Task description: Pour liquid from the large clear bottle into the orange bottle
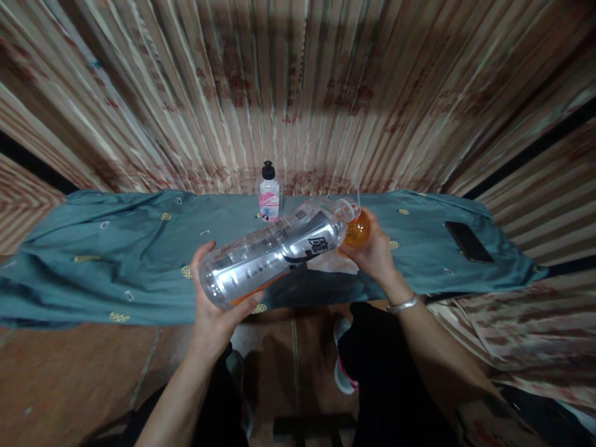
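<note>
Honestly, with the left hand (215, 318) wrapped round the silver-labelled bottle (274, 257) and the right hand (376, 253) clasping the orange container (358, 230), a slow, steady tilt probably works best.

The large bottle (272, 257) looks like smooth, clear, glossy plastic, its label (293, 248) a bright metallic silver, while the orange container (357, 231) is equally shiny and see-through. Matt, creased cloth (144, 248) contrasts with the polished metal bracelet (403, 304), the phone's (468, 242) smooth dark face and the pleated fabric curtain (279, 81).
</note>
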A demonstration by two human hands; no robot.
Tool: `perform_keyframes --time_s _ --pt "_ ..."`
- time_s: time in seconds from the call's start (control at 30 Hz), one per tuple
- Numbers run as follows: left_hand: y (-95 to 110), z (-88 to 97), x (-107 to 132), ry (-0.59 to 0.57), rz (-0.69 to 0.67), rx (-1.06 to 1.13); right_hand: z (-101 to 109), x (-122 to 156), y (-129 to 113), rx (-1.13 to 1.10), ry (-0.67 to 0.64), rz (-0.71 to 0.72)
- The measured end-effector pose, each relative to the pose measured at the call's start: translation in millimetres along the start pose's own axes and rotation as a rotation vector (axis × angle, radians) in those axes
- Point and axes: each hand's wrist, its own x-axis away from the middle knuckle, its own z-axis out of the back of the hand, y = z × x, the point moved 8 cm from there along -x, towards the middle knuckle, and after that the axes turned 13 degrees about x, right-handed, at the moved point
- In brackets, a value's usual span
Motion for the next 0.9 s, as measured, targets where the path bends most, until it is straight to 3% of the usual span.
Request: perform_keyframes --time_s 0.43,0.73,0.9 --pt "-1.9 0.4 -4.0 0.015 -0.020 -0.002 -1.1 -1.1 -1.0 -0.016 0.022 0.011" --pt "-7.4 -10.0 -8.9 -0.003 -0.120 0.054 -0.8 -0.5 7.0 -0.038 0.026 -0.059" --pt "-10.7 -12.7 -9.9 -0.031 -0.113 0.063 -1.1 0.6 7.0 -0.110 0.007 -0.028"
